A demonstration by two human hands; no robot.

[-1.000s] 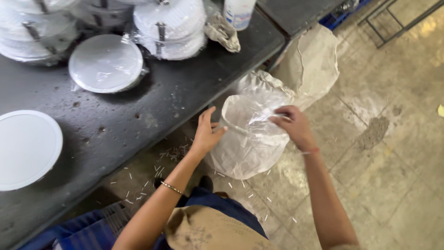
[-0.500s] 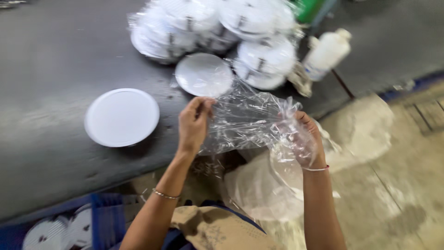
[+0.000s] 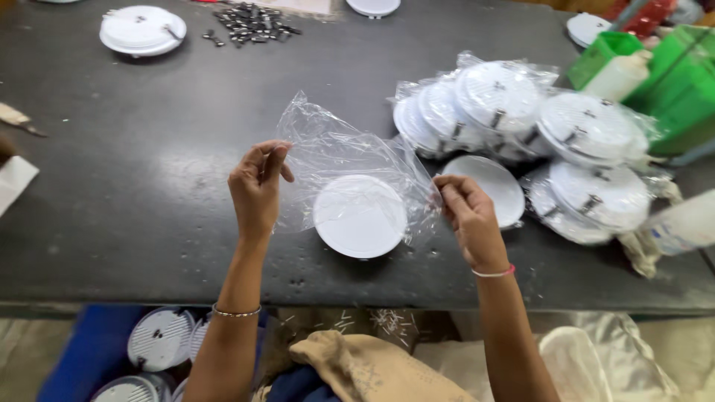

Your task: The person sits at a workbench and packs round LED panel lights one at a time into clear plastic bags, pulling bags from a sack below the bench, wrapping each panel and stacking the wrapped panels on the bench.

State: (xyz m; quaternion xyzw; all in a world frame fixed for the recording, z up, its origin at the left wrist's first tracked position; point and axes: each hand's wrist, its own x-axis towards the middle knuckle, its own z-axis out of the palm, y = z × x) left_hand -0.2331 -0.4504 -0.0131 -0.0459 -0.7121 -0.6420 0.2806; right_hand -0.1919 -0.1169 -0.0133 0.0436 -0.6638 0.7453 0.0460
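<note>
L hand and R hand each pinch an edge of the clear plastic bag, stretching it open btwn them. White round disc lies on table btwn hands, behind the film. Bagged discs just beyond R hand.

Pretty basic workshop setup here: one big dark grey worktable, top scuffed and dusty with a soft glare across the middle from overhead light. Green plastic bins sit at the far right corner. Under the front edge there's a pale concrete floor, a blue crate on the left, a tan burlap sack in the middle and a whitish sack on the right. Small light scraps litter the floor there.
</note>
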